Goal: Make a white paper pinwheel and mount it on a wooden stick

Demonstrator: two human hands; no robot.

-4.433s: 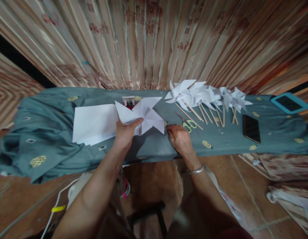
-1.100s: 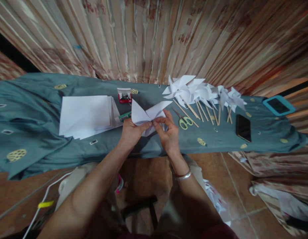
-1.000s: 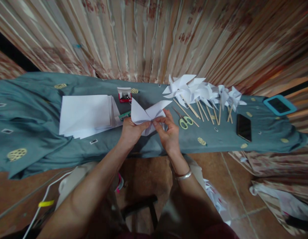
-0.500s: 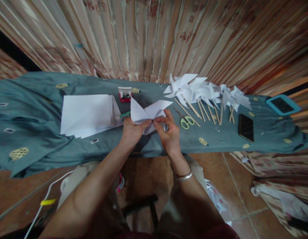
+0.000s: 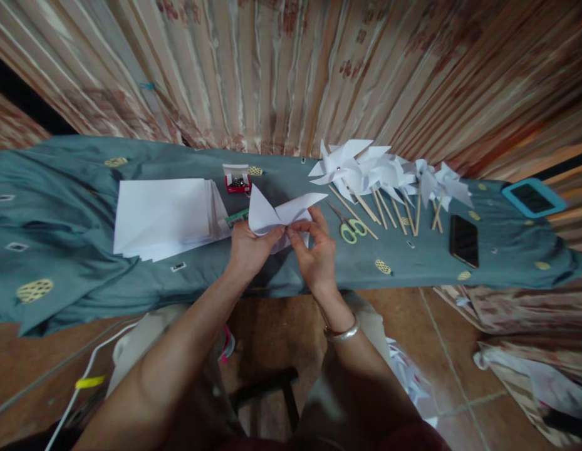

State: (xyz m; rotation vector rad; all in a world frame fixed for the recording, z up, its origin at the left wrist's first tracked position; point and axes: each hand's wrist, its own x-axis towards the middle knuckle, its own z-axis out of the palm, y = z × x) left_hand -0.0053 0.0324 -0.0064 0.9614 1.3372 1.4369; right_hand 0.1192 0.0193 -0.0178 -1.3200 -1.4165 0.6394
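Observation:
A white paper pinwheel (image 5: 262, 212) with curled blades is held up between both hands over the middle of the cloth. My left hand (image 5: 251, 249) grips its left side, thumb pressed at the centre. From the right, my right hand (image 5: 314, 249) pinches the same centre with thumb and finger; anything small between those fingertips is hidden. Left of the hands lies a stack of white paper (image 5: 163, 216), with a green packet (image 5: 237, 217) partly behind my left hand. Behind them stands an open red and white box (image 5: 237, 180) of small metallic pins.
Several finished pinwheels (image 5: 342, 168) on wooden sticks lie at the back right, with green-handled scissors (image 5: 349, 230) near them. Farther right are a dark phone (image 5: 464, 241) and a blue-framed tablet (image 5: 535, 197). A pleated curtain (image 5: 272, 75) hangs behind the cloth-covered table (image 5: 84, 282).
My right hand has shifted slightly left and turned a little at the pinwheel's centre. The pinwheel has tilted slightly; my left hand keeps its grip.

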